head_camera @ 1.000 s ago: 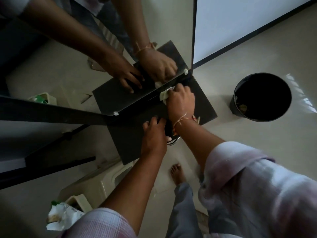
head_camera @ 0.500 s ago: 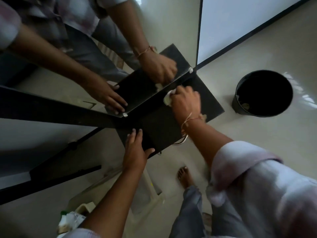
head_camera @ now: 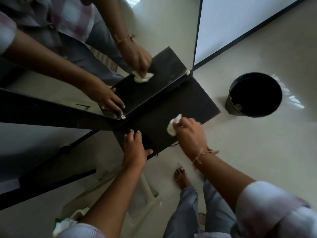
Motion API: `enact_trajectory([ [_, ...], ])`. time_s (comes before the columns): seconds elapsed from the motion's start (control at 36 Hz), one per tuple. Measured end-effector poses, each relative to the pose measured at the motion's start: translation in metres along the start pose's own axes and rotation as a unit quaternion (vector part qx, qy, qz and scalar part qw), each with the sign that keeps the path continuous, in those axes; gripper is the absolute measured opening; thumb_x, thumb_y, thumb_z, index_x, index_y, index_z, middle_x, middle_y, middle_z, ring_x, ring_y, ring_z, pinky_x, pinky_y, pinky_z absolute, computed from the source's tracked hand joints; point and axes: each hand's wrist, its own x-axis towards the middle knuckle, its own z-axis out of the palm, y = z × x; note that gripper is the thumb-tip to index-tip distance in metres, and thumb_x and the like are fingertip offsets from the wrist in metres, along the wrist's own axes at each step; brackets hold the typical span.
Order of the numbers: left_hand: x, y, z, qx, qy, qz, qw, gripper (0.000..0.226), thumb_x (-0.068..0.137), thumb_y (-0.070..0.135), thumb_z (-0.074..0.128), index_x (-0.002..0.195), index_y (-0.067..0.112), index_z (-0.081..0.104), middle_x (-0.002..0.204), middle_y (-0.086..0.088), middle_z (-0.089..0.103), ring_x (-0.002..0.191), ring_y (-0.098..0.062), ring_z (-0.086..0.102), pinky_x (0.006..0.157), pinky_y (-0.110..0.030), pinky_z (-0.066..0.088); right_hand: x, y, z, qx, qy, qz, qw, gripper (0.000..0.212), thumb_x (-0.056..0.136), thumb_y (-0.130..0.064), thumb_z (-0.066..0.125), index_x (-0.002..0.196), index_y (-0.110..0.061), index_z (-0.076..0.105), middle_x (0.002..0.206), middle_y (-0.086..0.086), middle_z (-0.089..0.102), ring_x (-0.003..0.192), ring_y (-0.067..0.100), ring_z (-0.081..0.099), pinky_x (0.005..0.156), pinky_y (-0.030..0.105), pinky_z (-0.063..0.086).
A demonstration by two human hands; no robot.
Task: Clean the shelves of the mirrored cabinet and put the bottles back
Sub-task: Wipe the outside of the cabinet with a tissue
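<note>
Nearest, the left hand (head_camera: 134, 148) lies flat on the near left corner of the shelf (head_camera: 188, 103). Its fingers are straight, its thumb lies out along the front edge, and it holds nothing. A second ago it sat further right, close by the other wrist, so it has slid left to brace the board.

Just beyond, the right hand (head_camera: 190, 134) is curled tight round a wadded white cloth (head_camera: 172, 127), pressed to the shelf near its front edge. A second ago it was working the back corner against the mirror (head_camera: 154, 14), and it has since drawn forward across the dark top. I judge the back strip done and the front now being wiped, so this shelf is nearly finished. No bottles stand on it, so putting them back has to wait.

Further off, a dark bucket (head_camera: 229, 102) sits on the floor.
</note>
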Motion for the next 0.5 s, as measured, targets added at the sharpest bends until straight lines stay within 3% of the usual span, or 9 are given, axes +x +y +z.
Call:
enact_trajectory([
  [0.11, 0.003, 0.004, -0.003, 0.023, -0.006, -0.005, 1.0, 0.083, 0.075, 0.028, 0.081, 0.142, 0.016, 0.034, 0.156, -0.008, 0.016, 0.144, -0.034, 0.015, 0.113, -0.047, 0.032, 0.037, -0.022, 0.004, -0.008, -0.02, -0.051, 0.998, 0.044, 0.083, -0.025, 0.063, 0.126, -0.019, 0.055, 0.113, 0.003, 0.051, 0.095, 0.021, 0.046, 0.078, 0.034, 0.041],
  [0.28, 0.006, 0.002, -0.001, 0.048, -0.005, 0.0, 0.999, 0.076, 0.076, 0.03, 0.08, 0.137, 0.017, 0.036, 0.154, -0.008, 0.016, 0.14, -0.036, 0.019, 0.11, -0.047, 0.035, 0.11, -0.003, -0.011, 0.001, 0.04, 0.027, 0.999, 0.02, 0.087, -0.032, 0.06, 0.103, -0.023, 0.067, 0.099, -0.001, 0.056, 0.088, 0.02, 0.047, 0.073, 0.033, 0.037],
  [0.5, 0.003, 0.005, -0.004, 0.053, -0.01, -0.001, 0.999, 0.074, 0.078, 0.029, 0.078, 0.138, 0.017, 0.035, 0.154, -0.008, 0.014, 0.14, -0.035, 0.017, 0.111, -0.047, 0.034, 0.103, 0.067, -0.02, 0.013, 0.118, 0.187, 0.975, 0.018, 0.08, -0.014, 0.054, 0.086, -0.013, 0.07, 0.088, 0.007, 0.057, 0.081, 0.03, 0.053, 0.063, 0.037, 0.046],
])
